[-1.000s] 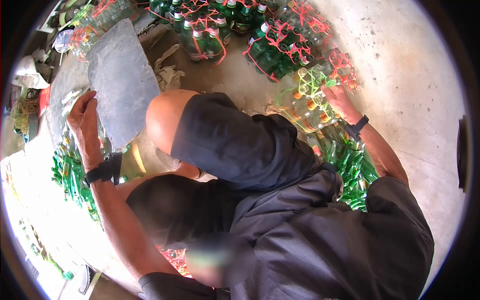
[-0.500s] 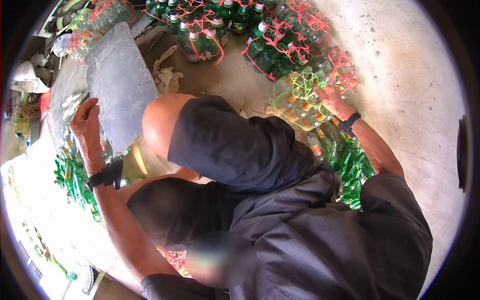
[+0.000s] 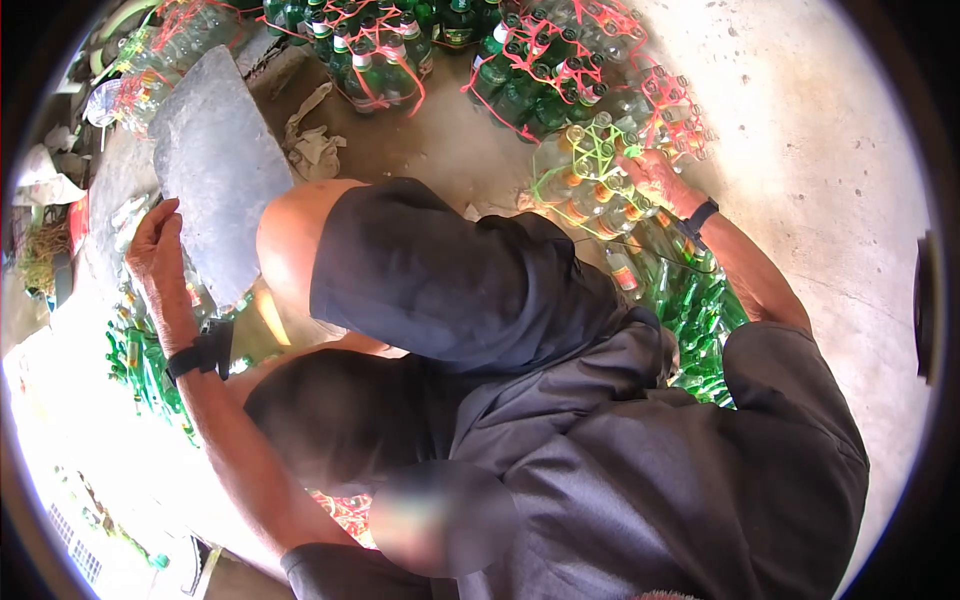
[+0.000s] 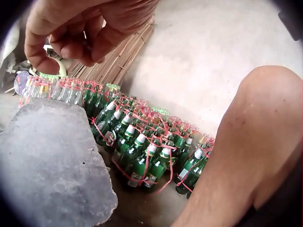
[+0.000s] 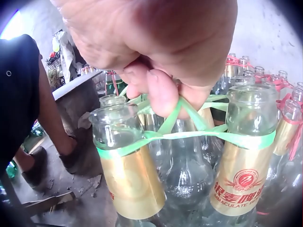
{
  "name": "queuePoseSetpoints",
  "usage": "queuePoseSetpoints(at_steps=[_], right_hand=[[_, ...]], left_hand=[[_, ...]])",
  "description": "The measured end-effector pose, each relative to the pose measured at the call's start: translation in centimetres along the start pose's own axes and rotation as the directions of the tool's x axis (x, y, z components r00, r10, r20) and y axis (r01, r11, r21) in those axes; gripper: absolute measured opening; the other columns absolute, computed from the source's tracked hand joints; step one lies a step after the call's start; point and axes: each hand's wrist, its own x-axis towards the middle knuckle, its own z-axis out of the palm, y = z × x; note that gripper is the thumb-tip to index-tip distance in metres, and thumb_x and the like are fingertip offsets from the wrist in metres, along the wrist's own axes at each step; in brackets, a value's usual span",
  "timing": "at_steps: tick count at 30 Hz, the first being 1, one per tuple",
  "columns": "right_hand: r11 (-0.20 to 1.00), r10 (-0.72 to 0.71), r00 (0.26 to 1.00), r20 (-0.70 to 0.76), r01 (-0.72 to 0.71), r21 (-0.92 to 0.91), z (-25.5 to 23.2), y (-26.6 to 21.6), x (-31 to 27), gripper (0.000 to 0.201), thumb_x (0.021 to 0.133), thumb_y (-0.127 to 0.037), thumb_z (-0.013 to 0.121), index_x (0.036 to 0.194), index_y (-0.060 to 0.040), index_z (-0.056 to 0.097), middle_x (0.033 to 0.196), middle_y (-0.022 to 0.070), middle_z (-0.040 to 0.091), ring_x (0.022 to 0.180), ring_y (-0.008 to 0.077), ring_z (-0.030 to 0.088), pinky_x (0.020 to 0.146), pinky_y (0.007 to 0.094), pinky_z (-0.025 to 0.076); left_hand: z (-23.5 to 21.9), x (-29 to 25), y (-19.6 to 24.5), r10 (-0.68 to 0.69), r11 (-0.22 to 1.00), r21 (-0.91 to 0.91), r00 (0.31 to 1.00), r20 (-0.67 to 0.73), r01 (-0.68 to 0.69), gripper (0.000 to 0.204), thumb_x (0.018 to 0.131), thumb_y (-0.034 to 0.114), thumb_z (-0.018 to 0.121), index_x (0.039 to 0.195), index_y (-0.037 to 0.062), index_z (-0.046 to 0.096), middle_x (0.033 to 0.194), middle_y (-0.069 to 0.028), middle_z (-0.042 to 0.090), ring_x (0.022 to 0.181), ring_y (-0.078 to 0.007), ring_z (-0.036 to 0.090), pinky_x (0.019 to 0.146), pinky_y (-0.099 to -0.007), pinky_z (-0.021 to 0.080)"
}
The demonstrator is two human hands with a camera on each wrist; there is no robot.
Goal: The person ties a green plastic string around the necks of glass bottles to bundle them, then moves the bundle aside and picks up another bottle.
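Observation:
My right hand holds the green strap of a bundle of clear glass bottles. In the right wrist view, the fingers hook under the strap between the bottle necks. Gold labels with red print wrap the nearest necks. My left hand hangs in the air with loosely bent fingers and nothing in them. Below it in the left wrist view lies a flat grey slab.
Green bottles tied with red strap stand in bundles beyond the knees. Loose green bottles lie beside my right hip. Crumpled paper is on the floor near the slab. A pale wall rises on the right.
The head view has shifted a little. My right hand keeps its grip on the strap, and the clear bottles have moved slightly left. The left hand stays empty.

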Motion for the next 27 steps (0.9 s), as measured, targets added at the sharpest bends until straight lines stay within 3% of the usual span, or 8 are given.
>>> queuePoseSetpoints(at_steps=[3, 5, 12, 14, 15, 23, 27], right_hand=[[0.997, 0.078, 0.997, 0.014, -0.078, -0.004, 0.1, 0.9, -0.3, 0.049, 0.103, -0.021, 0.066, 0.063, -0.0004, 0.046, 0.055, 0.0012, 0.032, 0.053, 0.0103, 0.033, 0.049, 0.0383, 0.029], [0.998, 0.057, 0.998, -0.018, -0.057, -0.013, 0.2, 1.5, -0.7, 0.048, 0.103, -0.021, 0.066, 0.064, -0.0003, 0.047, 0.055, 0.0008, 0.032, 0.053, 0.0104, 0.033, 0.049, 0.038, 0.029], [0.992, 0.105, 0.994, 0.006, -0.105, 0.07, 1.1, 2.8, -0.9, 0.043, 0.102, -0.021, 0.067, 0.069, 0.001, 0.052, 0.056, 0.0015, 0.034, 0.053, 0.0111, 0.034, 0.049, 0.0371, 0.029], [0.998, 0.048, 0.999, -0.006, -0.047, 0.036, 1.1, 3.2, -1.1, 0.042, 0.102, -0.021, 0.068, 0.07, 0.0011, 0.053, 0.056, 0.0017, 0.035, 0.053, 0.0109, 0.034, 0.049, 0.037, 0.029], [1.0, -0.015, 1.0, -0.018, 0.015, 0.0, 1.1, 3.3, -1.1, 0.04, 0.102, -0.021, 0.068, 0.071, 0.0011, 0.054, 0.056, 0.0018, 0.035, 0.053, 0.0106, 0.035, 0.049, 0.0368, 0.03], [0.999, 0.04, 0.999, -0.026, -0.04, 0.023, 1.0, 2.3, -1.0, 0.039, 0.102, -0.021, 0.068, 0.073, 0.0013, 0.055, 0.057, 0.002, 0.036, 0.054, 0.0116, 0.035, 0.049, 0.0373, 0.03], [0.995, 0.097, 0.995, 0.008, -0.097, 0.027, 0.9, 2.5, -1.1, 0.043, 0.102, -0.022, 0.068, 0.069, 0.0014, 0.052, 0.056, 0.0044, 0.035, 0.053, 0.0127, 0.035, 0.049, 0.0382, 0.032]], left_hand=[[0.1, -0.1, 0.3, 0.014, 1.0, -0.006, 1.0, -0.024, -0.014, 0.025, 0.095, 0.005, 0.069, 0.118, 0.0008, 0.077, 0.101, -0.0018, 0.074, 0.085, -0.0065, 0.06, 0.074, -0.0213, 0.045], [0.5, -0.7, 0.9, 0.014, 1.0, -0.021, 0.999, -0.031, -0.015, 0.026, 0.095, 0.007, 0.07, 0.12, 0.0004, 0.075, 0.092, 0.0052, 0.064, 0.077, -0.0021, 0.046, 0.069, -0.0198, 0.035], [0.6, -0.5, 0.4, 0.013, 1.0, -0.013, 1.0, -0.024, -0.013, 0.025, 0.096, 0.007, 0.069, 0.12, 0.0008, 0.076, 0.094, 0.0047, 0.066, 0.076, -0.0021, 0.047, 0.068, -0.0188, 0.035], [0.4, -0.5, 0.4, 0.027, 0.999, -0.037, 1.0, 0.004, -0.026, 0.025, 0.095, 0.005, 0.068, 0.117, 0.0001, 0.077, 0.101, -0.0017, 0.074, 0.086, -0.0069, 0.06, 0.074, -0.022, 0.046], [0.4, -0.4, 0.5, 0.027, 0.999, -0.036, 1.0, 0.004, -0.026, 0.025, 0.095, 0.005, 0.068, 0.117, 0.0001, 0.077, 0.101, -0.0017, 0.074, 0.086, -0.0069, 0.06, 0.074, -0.022, 0.046], [0.9, -0.2, 0.7, 0.007, 0.998, 0.06, 1.0, 0.009, -0.007, 0.025, 0.094, 0.004, 0.068, 0.117, 0.0014, 0.077, 0.101, -0.0027, 0.074, 0.087, -0.0084, 0.061, 0.076, -0.0237, 0.048], [1.3, -0.5, 0.7, 0.031, 0.999, 0.031, 0.999, -0.009, -0.031, 0.028, 0.095, 0.009, 0.069, 0.12, 0.0, 0.075, 0.096, 0.0022, 0.068, 0.078, -0.0047, 0.049, 0.07, -0.0218, 0.038]])
